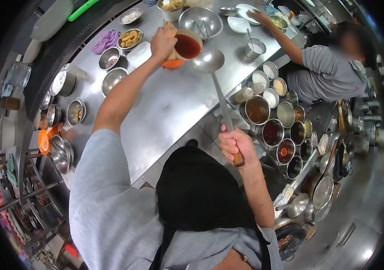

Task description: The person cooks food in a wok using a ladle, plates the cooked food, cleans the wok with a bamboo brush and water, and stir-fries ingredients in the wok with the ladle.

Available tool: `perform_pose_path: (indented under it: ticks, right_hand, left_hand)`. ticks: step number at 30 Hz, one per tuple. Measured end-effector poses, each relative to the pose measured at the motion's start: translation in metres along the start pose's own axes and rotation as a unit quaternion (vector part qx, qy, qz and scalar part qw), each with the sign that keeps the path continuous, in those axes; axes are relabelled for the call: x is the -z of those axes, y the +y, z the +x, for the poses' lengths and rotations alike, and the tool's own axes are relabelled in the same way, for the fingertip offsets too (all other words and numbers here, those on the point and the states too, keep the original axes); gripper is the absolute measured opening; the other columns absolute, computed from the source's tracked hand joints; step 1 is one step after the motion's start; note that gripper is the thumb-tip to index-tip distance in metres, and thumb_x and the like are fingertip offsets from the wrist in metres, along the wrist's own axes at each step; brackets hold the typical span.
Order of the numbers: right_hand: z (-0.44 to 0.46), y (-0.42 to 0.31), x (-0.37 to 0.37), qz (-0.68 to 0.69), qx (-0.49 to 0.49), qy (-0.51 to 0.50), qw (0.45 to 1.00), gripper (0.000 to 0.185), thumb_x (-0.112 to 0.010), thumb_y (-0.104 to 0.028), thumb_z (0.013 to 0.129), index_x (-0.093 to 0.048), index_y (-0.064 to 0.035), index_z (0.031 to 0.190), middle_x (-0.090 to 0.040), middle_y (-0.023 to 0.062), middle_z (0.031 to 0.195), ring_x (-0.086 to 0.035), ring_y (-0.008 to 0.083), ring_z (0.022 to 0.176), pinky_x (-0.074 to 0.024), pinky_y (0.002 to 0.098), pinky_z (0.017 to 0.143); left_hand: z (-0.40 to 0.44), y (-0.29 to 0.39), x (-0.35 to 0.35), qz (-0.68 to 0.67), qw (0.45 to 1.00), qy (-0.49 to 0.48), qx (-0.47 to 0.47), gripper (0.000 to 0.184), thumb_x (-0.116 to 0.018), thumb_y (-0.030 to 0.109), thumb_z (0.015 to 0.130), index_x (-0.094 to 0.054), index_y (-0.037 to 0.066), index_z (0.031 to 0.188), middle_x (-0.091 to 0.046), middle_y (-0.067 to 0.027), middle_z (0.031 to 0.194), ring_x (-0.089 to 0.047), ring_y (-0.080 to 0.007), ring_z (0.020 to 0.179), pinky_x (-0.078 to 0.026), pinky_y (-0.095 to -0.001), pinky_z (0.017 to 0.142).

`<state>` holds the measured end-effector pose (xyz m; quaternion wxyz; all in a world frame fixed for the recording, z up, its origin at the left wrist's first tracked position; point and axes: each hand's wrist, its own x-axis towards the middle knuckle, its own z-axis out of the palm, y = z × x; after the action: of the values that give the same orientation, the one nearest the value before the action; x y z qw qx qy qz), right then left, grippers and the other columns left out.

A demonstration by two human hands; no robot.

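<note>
- I can't read any words, numbers or signs here.
- The other person's gray shirt (320, 67) has a tiny red mark (356, 87) on it, but it is too small and blurry to tell if it says anything.

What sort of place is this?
Likely a commercial kitchen: a long metal counter, metal bowls, clustered containers of dark liquids, and a large ladle in the right hand.

Shiny steel worktable (167, 105) above grey floor tiles (202, 130), metal shelving (30, 196) along the left.
</note>
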<state>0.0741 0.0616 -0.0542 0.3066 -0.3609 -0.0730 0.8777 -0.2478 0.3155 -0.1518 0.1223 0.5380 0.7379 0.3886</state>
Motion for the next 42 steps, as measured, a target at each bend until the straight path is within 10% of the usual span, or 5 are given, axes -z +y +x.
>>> perform_pose_path:
  ticks: [42]
  right_hand:
    - [0.006, 0.008, 0.02, 0.019, -0.005, -0.038, 0.999, 0.014, -0.05, 0.0, 0.088, -0.052, -0.0091, 0.098, -0.038, -0.0049, 0.058, -0.037, 0.0035, 0.039, -0.035, 0.0211, 0.032]
  left_hand:
    - [-0.006, 0.017, 0.018, 0.069, 0.994, 0.048, -0.066, 0.04, -0.067, 0.026, 0.07, -0.05, 0.002, 0.098, -0.067, -0.0227, 0.085, -0.064, -0.0422, 0.083, -0.051, -0.0493, 0.073]
